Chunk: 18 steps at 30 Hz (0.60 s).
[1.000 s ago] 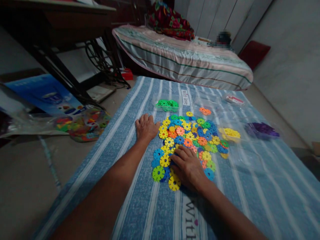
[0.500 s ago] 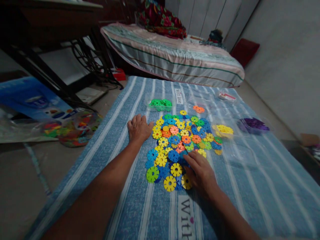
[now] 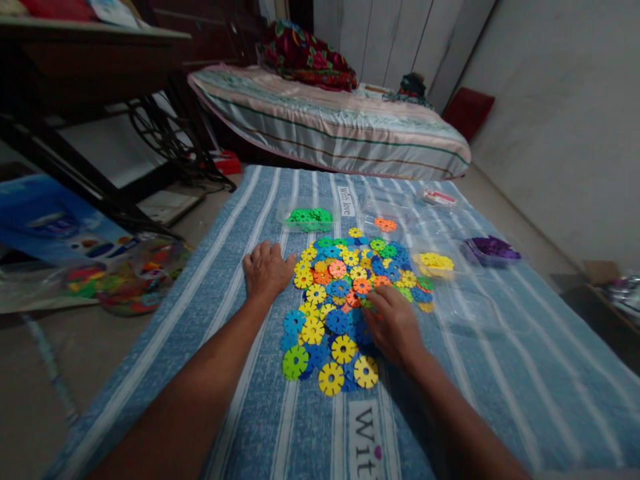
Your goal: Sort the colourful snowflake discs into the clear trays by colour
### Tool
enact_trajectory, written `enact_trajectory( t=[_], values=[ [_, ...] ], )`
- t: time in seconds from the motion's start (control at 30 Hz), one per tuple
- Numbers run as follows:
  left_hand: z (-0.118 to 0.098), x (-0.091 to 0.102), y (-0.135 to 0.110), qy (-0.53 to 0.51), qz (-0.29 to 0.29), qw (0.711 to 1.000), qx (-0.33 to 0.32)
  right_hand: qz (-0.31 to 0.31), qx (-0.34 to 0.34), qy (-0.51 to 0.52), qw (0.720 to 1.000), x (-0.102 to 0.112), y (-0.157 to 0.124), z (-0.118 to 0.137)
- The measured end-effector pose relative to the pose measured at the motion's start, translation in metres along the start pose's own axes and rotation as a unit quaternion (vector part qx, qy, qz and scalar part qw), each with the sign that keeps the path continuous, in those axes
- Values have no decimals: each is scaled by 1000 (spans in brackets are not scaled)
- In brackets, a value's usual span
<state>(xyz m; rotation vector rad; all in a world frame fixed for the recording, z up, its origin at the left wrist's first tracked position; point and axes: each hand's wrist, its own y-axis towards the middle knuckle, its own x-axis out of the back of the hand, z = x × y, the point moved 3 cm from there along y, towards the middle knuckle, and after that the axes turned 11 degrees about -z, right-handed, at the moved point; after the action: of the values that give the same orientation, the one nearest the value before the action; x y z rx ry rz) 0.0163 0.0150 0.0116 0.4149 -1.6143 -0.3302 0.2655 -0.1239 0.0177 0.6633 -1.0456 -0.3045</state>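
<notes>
A heap of flat plastic snowflake discs (image 3: 345, 293), yellow, blue, orange and green, lies spread on a blue striped cloth (image 3: 480, 373). My left hand (image 3: 265, 270) rests flat on the cloth at the heap's left edge, fingers stretched out, touching the outer yellow discs. My right hand (image 3: 395, 327) lies palm down on the heap's right side, fingers bent over blue and orange discs; what is under the fingertips is hidden.
Sorted discs sit in clear trays or bags: green (image 3: 309, 217), orange (image 3: 385, 225), yellow (image 3: 436, 262), purple (image 3: 490, 249). A mattress (image 3: 330, 127) lies behind, a dark table frame (image 3: 95, 133) and a bag of colourful pieces (image 3: 125, 273) on the left.
My right hand slid from the heap's near left part to its right side, uncovering yellow and blue discs. The left hand stayed put. The camera view tilted down a little.
</notes>
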Motion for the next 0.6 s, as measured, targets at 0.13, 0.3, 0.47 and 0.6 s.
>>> enact_trajectory(
  t=[0.13,0.3,0.47,0.6],
  values=[
    [-1,2,1,4,6,1000,-3,86,-50,-100,990,-19,30,-2],
    [-2,4,1,8,12,1000,-1,106,-42,-153,982,-31,37,5],
    [-2,3,1,9,11,1000,-3,48,-1,-142,989,-32,26,1],
    [0,0,1,7,9,1000,-2,-22,21,-100,994,-23,22,-4]
  ],
)
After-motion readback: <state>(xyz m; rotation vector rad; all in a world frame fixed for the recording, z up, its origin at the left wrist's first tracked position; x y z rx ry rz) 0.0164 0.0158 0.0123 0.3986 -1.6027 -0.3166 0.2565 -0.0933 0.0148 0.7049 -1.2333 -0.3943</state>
